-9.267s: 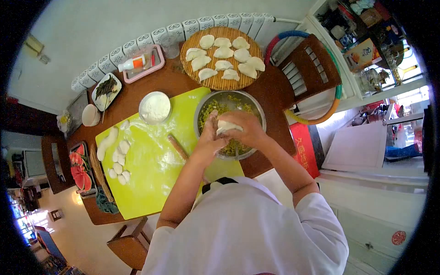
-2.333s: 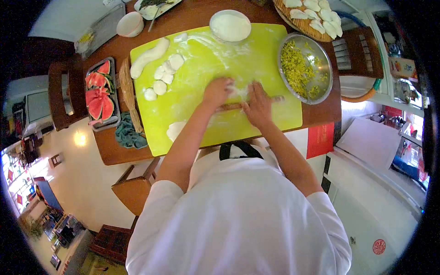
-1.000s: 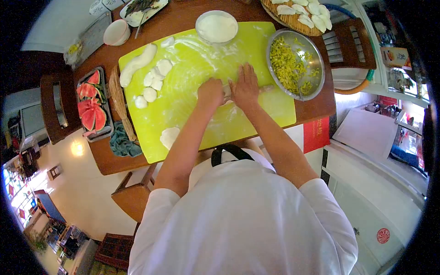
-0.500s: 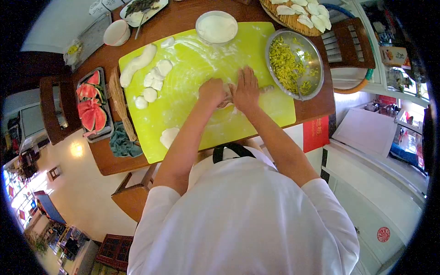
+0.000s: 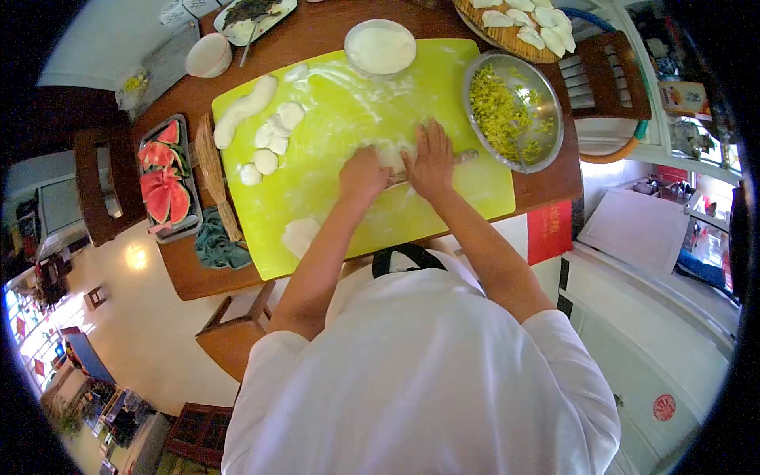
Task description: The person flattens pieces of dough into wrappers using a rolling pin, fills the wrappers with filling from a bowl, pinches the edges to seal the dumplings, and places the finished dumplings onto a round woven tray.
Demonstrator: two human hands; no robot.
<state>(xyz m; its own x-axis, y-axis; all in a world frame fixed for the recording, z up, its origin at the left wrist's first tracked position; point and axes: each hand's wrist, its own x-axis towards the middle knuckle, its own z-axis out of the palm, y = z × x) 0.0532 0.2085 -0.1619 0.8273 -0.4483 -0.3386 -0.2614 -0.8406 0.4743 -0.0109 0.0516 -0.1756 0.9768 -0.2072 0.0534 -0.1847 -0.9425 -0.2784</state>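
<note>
On a floured yellow-green mat point(image 5: 356, 103), my left hand point(image 5: 364, 174) is closed at the near left edge of a thin white dough wrapper point(image 5: 390, 154). My right hand point(image 5: 432, 165) lies flat over a rolling pin point(image 5: 465, 157), fingers stretched forward. One end of the pin sticks out to its right, and a short part shows between my hands. To the left are several cut dough pieces point(image 5: 277, 127) and a thick dough roll point(image 5: 245, 111). A flattened dough round point(image 5: 301, 236) rests near my left forearm.
A metal bowl of chopped yellow-green filling point(image 5: 514, 111) stands on the right, a bowl of flour point(image 5: 380, 47) at the back. Finished dumplings lie on a round woven tray point(image 5: 467, 14). Watermelon slices point(image 5: 165, 194), a straw bundle point(image 5: 212, 174) and a green cloth point(image 5: 218, 241) are at left.
Both hands have come slightly toward me with the rolling pin. More of the dough wrapper shows beyond the pin. The whole view has shifted a little.
</note>
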